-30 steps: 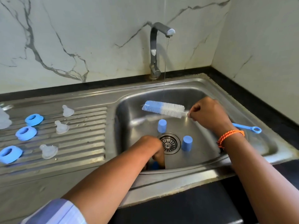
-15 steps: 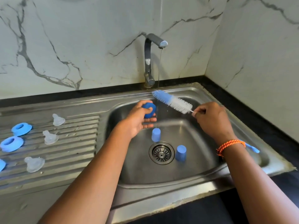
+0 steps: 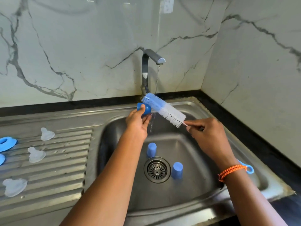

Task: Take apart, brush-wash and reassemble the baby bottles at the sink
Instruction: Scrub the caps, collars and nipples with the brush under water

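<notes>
**Under the running tap: cap meets brush**

Above the sink basin (image 3: 192,190) in the head view, the left hand (image 3: 137,126) pinches a blue cap (image 3: 144,108) between thumb and fingers, under the faucet (image 3: 150,62). The right hand (image 3: 209,136) grips the bottle brush (image 3: 162,110) by its wire stem, bristles touching the cap. Two more blue caps (image 3: 151,149) stand near the drain (image 3: 157,169). Clear nipples (image 3: 46,134) and blue collar rings (image 3: 6,143) lie on the drainboard (image 3: 65,160).

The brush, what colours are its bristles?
Blue at the tip, white nearer the handle: the brush, seen clearly in the head view.
</notes>
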A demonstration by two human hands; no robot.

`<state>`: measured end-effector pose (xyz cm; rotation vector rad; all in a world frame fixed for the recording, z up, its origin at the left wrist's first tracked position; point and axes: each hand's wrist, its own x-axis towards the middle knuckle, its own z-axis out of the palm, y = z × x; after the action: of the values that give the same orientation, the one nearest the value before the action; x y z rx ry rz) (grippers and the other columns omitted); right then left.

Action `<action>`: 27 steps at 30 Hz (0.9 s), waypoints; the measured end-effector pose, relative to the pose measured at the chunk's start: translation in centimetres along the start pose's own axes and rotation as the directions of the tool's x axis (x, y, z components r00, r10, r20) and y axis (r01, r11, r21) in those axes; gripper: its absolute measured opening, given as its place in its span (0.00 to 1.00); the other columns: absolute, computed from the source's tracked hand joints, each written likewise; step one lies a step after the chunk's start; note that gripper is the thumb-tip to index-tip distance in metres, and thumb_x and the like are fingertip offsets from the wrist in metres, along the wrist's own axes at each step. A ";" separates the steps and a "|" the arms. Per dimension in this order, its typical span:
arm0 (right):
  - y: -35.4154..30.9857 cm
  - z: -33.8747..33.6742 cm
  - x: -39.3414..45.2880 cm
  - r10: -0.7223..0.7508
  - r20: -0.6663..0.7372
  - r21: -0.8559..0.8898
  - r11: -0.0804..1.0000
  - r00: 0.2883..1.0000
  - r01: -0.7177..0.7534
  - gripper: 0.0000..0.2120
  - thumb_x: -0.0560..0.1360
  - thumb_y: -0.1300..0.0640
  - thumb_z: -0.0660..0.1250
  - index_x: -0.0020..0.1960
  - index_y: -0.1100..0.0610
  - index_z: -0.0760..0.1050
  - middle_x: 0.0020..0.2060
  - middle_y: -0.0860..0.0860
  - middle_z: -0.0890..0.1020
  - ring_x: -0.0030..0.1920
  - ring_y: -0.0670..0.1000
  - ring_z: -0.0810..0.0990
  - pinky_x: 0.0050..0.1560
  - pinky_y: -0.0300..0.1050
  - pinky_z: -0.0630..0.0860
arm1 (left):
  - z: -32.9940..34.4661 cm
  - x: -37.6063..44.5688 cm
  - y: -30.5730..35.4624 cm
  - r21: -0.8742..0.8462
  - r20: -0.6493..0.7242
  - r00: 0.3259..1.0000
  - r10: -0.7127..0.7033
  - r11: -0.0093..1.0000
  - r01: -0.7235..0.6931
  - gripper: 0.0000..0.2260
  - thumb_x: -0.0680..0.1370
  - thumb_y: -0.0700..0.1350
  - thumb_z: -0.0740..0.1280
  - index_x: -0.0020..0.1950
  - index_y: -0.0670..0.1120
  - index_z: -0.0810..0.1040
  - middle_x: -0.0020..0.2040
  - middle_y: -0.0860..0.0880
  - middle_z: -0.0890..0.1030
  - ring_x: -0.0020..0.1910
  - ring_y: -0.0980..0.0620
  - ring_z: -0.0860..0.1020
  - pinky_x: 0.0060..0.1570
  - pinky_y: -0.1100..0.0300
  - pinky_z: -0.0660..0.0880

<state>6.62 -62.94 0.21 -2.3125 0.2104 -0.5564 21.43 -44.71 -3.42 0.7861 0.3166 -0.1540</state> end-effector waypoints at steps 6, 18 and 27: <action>0.1 -0.2 -0.1 0.022 -0.005 -0.011 1.000 1.000 -0.022 0.12 0.77 0.61 0.73 0.56 0.48 0.88 0.36 0.40 0.85 0.37 0.35 0.79 0.40 0.25 0.70 | -0.3 -0.3 0.2 -0.086 0.031 0.999 -0.025 0.996 0.028 0.18 0.80 0.38 0.72 0.69 0.36 0.75 0.60 0.36 0.83 0.53 0.43 0.84 0.56 0.53 0.80; 0.5 0.1 -0.3 0.010 0.028 -0.032 0.999 1.000 -0.009 0.12 0.77 0.63 0.74 0.56 0.49 0.89 0.37 0.38 0.85 0.38 0.37 0.79 0.41 0.24 0.68 | -1.1 0.3 0.3 -0.227 0.041 0.998 -0.057 0.972 0.065 0.15 0.79 0.39 0.74 0.63 0.35 0.77 0.54 0.37 0.86 0.57 0.42 0.85 0.56 0.53 0.83; 0.3 0.5 -0.1 0.010 0.039 0.031 0.999 0.999 -0.012 0.16 0.77 0.65 0.71 0.57 0.47 0.88 0.36 0.37 0.84 0.36 0.32 0.78 0.38 0.25 0.69 | -0.5 -0.5 -0.5 -0.160 0.143 0.980 -0.140 0.974 0.163 0.10 0.79 0.36 0.73 0.59 0.35 0.78 0.57 0.34 0.84 0.59 0.39 0.84 0.66 0.46 0.79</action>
<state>6.81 -62.83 -0.35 -2.2888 0.1944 -0.5051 20.77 -44.66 -3.93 0.5787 0.2618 -0.3171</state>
